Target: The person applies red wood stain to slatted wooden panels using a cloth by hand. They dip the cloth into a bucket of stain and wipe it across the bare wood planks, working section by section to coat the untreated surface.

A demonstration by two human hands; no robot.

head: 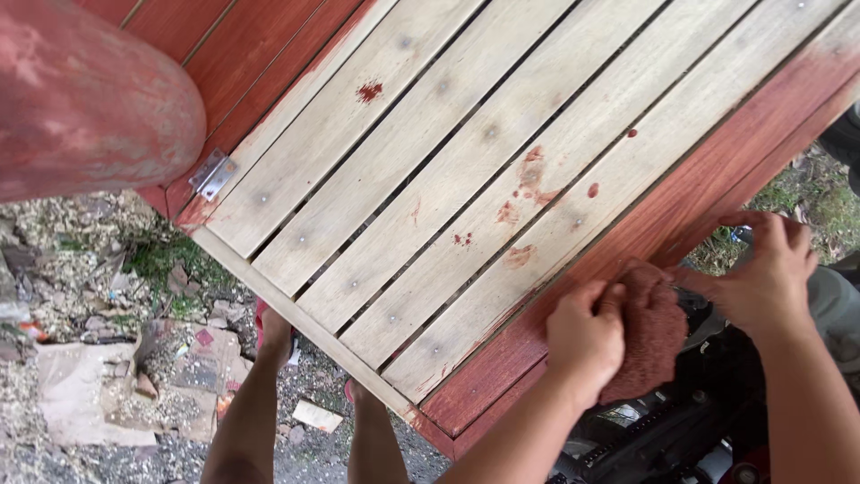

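Two hands work at the lower right of the frame; the left hand (584,336) is clenched on a stain-soaked rag (651,330), fingers curled over its near side and pressing it against the red-stained frame rail (681,211) of a slatted wooden panel (466,170); the right hand (769,273) sits just beside the rag's far side, its thumb and fingertips touching or nearly touching the cloth, and I cannot tell whether its grip has closed on it.

The rag looks soft, limp and light; it should bunch into whatever shape the palm gives it, and being wet with stain it is probably slick and likely to smear anything it brushes; the safest hold seems to be a full fist around the bunched top, leaving the underside free against the wood. It is a dark brick-red wad with a nubbly, knitted-looking texture, almost the same colour as the rail beneath it.

The panel seems stiff and fairly heavy; its pale slats run diagonally from lower left to upper right, dotted with nail heads and flecked with red drips (528,184); the upper left section is already red, joined by a small metal hinge (213,172). A large reddish rounded object (85,99) fills the upper left corner, out of focus. Below the panel, at lower left, lie sawdust-strewn ground (81,296) and the person's legs (246,421).
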